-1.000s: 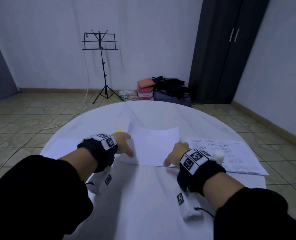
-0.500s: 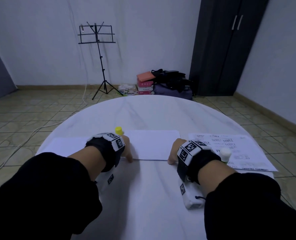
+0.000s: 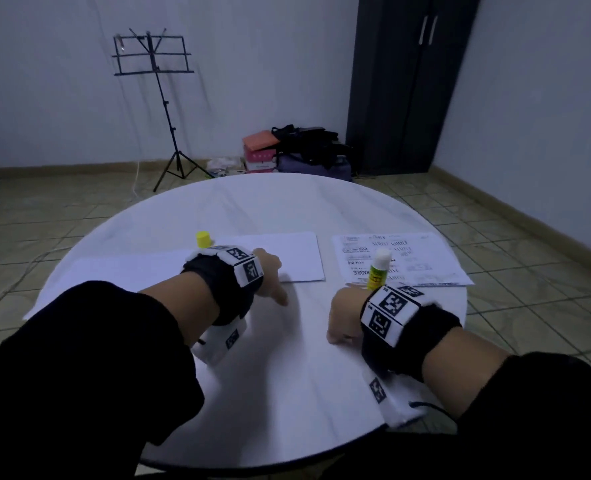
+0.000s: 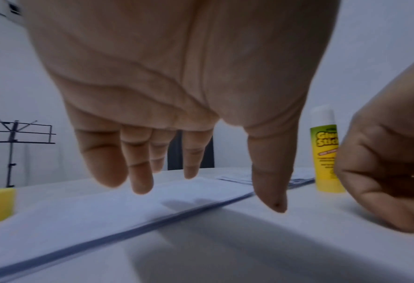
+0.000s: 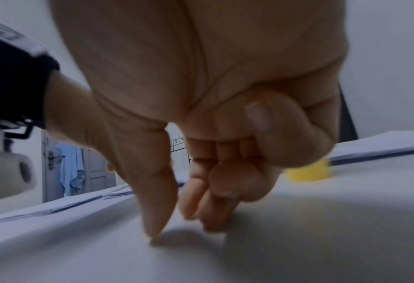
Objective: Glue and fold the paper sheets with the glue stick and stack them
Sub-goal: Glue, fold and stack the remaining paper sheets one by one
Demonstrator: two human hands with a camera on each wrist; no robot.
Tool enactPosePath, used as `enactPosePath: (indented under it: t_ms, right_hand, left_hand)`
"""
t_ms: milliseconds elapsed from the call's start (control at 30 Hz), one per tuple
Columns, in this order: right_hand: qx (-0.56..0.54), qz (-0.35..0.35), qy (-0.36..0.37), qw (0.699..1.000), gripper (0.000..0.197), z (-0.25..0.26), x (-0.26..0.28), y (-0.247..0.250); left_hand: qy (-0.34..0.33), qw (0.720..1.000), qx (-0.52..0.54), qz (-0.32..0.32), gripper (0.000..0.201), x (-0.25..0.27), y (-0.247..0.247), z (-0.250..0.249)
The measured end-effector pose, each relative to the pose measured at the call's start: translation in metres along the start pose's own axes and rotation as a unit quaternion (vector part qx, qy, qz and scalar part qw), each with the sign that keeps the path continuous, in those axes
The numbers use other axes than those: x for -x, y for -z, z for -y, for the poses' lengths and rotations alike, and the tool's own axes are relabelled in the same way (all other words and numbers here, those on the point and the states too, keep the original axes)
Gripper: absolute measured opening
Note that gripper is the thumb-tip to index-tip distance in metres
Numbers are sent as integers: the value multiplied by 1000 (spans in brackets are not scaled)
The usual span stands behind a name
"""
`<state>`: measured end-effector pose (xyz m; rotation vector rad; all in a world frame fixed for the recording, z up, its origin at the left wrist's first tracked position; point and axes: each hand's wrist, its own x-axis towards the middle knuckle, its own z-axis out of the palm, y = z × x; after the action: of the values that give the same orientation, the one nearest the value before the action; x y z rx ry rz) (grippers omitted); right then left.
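A folded white sheet (image 3: 287, 258) lies flat at the table's middle. My left hand (image 3: 273, 282) hovers over its near left corner, fingers (image 4: 140, 180) straight and holding nothing, thumb tip just off the sheet's edge (image 4: 152, 218). My right hand (image 3: 342, 320) is nearer to me, off the sheet, thumb and fingertips (image 5: 157, 220) touching the bare cloth, holding nothing. The glue stick (image 3: 378, 268) stands uncapped and upright on printed sheets (image 3: 425, 258) to the right. Its yellow cap (image 3: 203, 239) stands behind my left wrist.
A wider stack of white paper (image 3: 114, 275) lies at the left, partly under the folded sheet. The round table (image 3: 287, 393) has a white cloth. Beyond it stand a music stand (image 3: 155, 64), bags on the floor and a dark wardrobe (image 3: 408, 81).
The sheet's upper half came down and now lies folded flat. Both hands have left its near edge; the right hand pulled back toward me, and the left lifted slightly.
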<state>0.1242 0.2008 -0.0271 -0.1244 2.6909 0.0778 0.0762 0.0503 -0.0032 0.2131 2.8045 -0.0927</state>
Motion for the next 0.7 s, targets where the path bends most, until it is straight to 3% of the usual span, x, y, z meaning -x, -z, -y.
enactPosePath:
  t_ms: [167,267,400,500,600,700]
  right_hand:
    - [-71,62,19,995,30,-64,27,1]
    - [-77,52,-20,995,30,-100,24,4]
    - [-34,-12,-62,997,36,-136,7,19]
    - [14,-22,-69,997,27,-149,-10,24]
    - [2,-17,-69,997,38,-160,-28,20]
    - [-1,-21,-64,998,37,-165,-38,22]
  left_hand:
    - [-71,997,21,4,72,-5,10,-48]
    - [-89,994,64,-1,54,-21,20,-68]
    - [-97,990,97,-28,38,-48,34,-87]
    - [-89,993,78,-32,45,-71,38,-98]
    - [-82,996,38,-23,60,-90,37,-108]
    - [-71,997,40,-16,73,-105,31,-114]
